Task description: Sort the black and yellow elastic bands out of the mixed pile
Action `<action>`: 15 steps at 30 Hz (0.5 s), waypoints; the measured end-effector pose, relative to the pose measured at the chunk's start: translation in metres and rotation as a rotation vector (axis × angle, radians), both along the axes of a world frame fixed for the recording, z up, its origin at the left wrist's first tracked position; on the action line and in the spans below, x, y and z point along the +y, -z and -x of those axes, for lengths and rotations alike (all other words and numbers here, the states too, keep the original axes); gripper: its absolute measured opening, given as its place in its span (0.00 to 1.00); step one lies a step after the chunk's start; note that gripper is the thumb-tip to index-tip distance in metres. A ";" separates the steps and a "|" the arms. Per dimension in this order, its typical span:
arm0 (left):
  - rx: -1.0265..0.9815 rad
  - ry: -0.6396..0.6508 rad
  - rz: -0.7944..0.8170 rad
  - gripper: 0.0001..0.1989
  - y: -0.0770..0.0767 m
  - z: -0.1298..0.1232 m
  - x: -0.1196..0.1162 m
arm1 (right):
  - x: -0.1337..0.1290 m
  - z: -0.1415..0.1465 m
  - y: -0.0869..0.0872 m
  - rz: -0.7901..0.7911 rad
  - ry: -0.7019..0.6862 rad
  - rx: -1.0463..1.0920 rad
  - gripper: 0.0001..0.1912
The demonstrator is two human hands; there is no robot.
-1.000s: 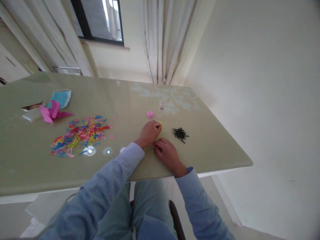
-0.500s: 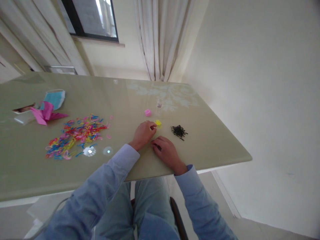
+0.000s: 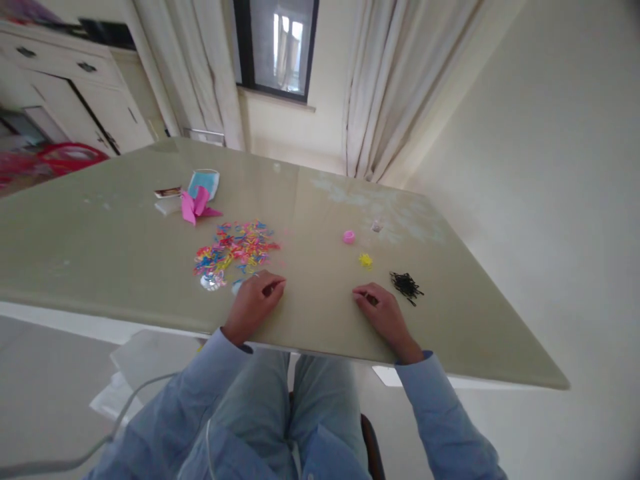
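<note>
My left hand (image 3: pixel 257 300) rests low over the table by the near right side of a pile of small multicoloured looped pieces (image 3: pixel 240 245). Its thumb and forefinger are pinched together; anything between them is too small to make out. Further right, my right hand (image 3: pixel 383 312) lies on the table with fingertips closed, their contents hidden. Just beyond its knuckles is a heap of small black looped pieces, like pins (image 3: pixel 407 285). A little yellow cluster of similar pieces (image 3: pixel 365 260) sits ahead of that hand, apart from it.
A pink round object (image 3: pixel 349 237) and a small clear item (image 3: pixel 377 227) lie farther back. At the far left of the coloured pile are a pink folded paper shape (image 3: pixel 196 205), a blue mask (image 3: pixel 205 181) and a photo-like card (image 3: pixel 168 192). The table edge (image 3: pixel 320 353) runs close to my lap.
My left hand has moved left, away from the yellow cluster to the coloured pile. My right hand stays near the black heap. The head view has turned left, bringing a cabinet into sight.
</note>
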State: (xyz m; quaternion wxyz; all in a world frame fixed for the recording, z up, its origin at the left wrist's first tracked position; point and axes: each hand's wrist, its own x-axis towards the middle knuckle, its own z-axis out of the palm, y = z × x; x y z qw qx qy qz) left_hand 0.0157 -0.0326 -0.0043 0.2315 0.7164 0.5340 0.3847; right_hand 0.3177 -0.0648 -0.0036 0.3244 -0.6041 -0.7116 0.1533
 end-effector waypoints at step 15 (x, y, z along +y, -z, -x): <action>-0.198 0.034 0.042 0.09 0.002 0.005 -0.005 | 0.114 0.166 -0.037 0.058 -0.323 -0.005 0.09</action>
